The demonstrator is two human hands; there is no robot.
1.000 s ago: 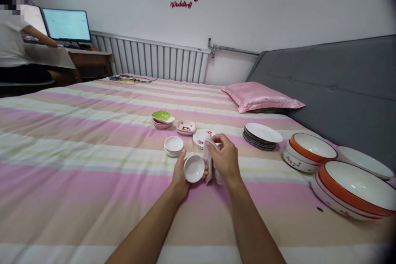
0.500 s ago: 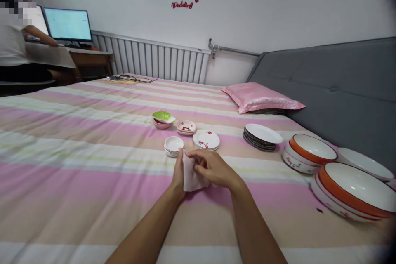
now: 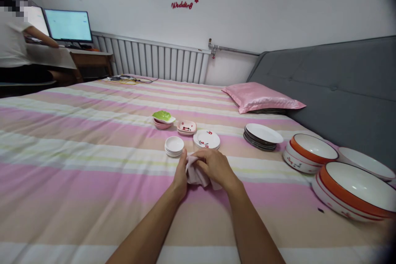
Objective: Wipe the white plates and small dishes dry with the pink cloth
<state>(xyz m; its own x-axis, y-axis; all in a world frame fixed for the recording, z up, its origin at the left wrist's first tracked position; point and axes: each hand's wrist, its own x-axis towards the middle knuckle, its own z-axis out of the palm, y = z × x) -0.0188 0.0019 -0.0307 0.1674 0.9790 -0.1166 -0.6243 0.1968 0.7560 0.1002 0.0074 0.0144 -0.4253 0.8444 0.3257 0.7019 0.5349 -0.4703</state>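
Observation:
A pale pinkish cloth (image 3: pixel 197 176) hangs in loose folds between my hands, just above the striped bedspread. My left hand (image 3: pixel 180 177) grips its left side, thumb up; the other fingers are behind the fabric, and whether they hold something else there is hidden. My right hand (image 3: pixel 215 166) is closed on the upper part, fingers bent into the folds. Right beyond my left thumb stands a stack of small white dishes (image 3: pixel 174 144). White plates with red flowers (image 3: pixel 206 138) lie just past my right fingers.
Pink dishes (image 3: pixel 186 127) and a green leaf-shaped dish (image 3: pixel 163 116) sit farther back. To the right are stacked plates (image 3: pixel 263 134), orange-rimmed bowls (image 3: pixel 355 189) and a pink pillow (image 3: pixel 260 97). Cables (image 3: pixel 130 79) lie at the far edge; a person (image 3: pixel 18 45) sits at a desk.
The cloth has gone from a fairly flat sheet to a bunched, folded shape. My right fingers have pushed down into it, and both hands have shifted only slightly.

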